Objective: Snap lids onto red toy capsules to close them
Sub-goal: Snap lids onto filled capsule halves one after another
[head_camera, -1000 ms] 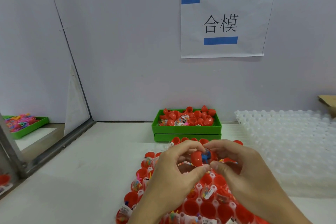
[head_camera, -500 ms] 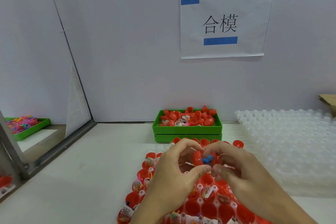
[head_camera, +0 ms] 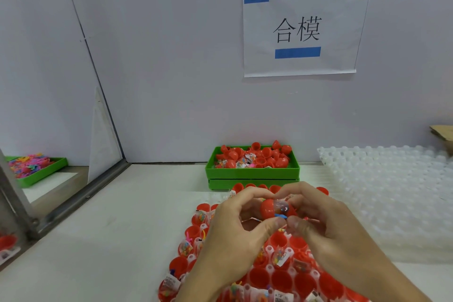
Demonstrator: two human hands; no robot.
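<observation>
Above white table [head_camera: 122, 240], both hands' fingers [head_camera: 274, 224] pinch one red capsule [head_camera: 268, 208].

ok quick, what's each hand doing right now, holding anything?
Left hand: pinching the red half of the capsule.
Right hand: gripping the same capsule from its clear end.

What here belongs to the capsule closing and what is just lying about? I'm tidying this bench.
In use:
- capsule, held by left hand and right hand
- red tray of open capsules
- green bin of red halves

Idle:
- white empty tray
- wall sign
- side bin of colourful toys
</observation>
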